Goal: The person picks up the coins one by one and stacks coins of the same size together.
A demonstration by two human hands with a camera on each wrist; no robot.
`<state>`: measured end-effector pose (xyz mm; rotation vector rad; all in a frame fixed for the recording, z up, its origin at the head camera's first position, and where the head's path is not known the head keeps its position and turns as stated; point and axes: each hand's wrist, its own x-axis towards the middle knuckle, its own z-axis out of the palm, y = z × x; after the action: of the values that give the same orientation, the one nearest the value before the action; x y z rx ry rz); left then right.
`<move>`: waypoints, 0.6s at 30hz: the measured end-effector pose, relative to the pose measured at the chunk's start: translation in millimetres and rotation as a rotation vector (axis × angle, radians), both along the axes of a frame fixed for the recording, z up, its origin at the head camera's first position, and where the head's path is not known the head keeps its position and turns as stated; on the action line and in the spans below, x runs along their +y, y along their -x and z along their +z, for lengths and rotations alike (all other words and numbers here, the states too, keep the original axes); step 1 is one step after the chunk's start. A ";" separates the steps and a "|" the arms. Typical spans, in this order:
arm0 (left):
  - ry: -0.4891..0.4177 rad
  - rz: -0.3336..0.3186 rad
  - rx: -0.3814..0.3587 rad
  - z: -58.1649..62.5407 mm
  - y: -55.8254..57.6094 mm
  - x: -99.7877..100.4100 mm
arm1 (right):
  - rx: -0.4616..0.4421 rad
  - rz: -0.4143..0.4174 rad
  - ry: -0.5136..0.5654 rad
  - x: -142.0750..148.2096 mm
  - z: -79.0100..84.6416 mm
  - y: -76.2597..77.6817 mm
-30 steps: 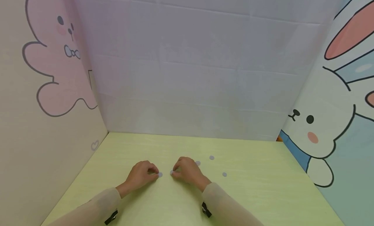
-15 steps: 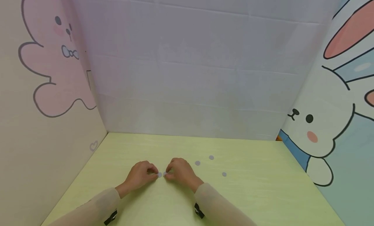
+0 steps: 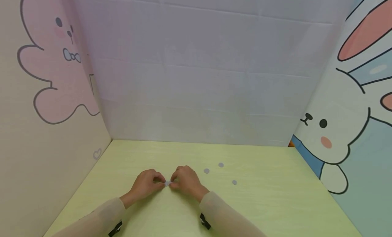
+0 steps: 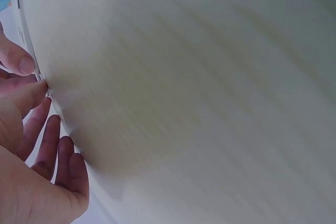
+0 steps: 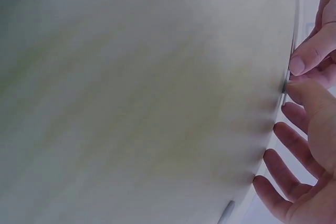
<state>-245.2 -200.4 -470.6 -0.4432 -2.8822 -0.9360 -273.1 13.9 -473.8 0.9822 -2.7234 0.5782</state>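
With thumb against fingers, my left hand (image 3: 147, 183) and right hand (image 3: 187, 181) pinch grey discs (image 3: 166, 184), probably light, stiff, best held edgewise

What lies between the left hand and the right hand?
In the head view, small grey discs lie between the left hand and right hand; whether the discs overlap isn't clear.

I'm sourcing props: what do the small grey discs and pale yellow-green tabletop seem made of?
Small grey discs: perhaps metal or plastic, matte-looking; thin, evenly coloured, no glints. Pale yellow-green tabletop: possibly laminate or painted wood, low sheen; faint grain-like streaks.
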 end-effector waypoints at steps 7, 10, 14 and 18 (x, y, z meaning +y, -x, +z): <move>-0.010 -0.006 -0.005 0.7 -0.5 -0.8 | 0.000 -0.013 0.000 -4.4 0.4 -1.6; -0.005 -0.011 0.003 -0.2 0.1 -1.7 | 0.005 -0.018 0.010 -6.1 -0.6 -2.3; -0.005 -0.019 0.016 -2.7 1.2 -3.1 | 0.027 -0.015 0.031 -7.7 -2.7 -3.2; -0.016 -0.014 0.029 -5.9 2.0 -3.4 | 0.038 -0.013 0.043 -8.6 -3.7 -3.5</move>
<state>-247.2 -203.8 -476.5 -0.4723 -2.8467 -0.9461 -269.5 5.4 -477.5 0.9554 -2.6710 0.6067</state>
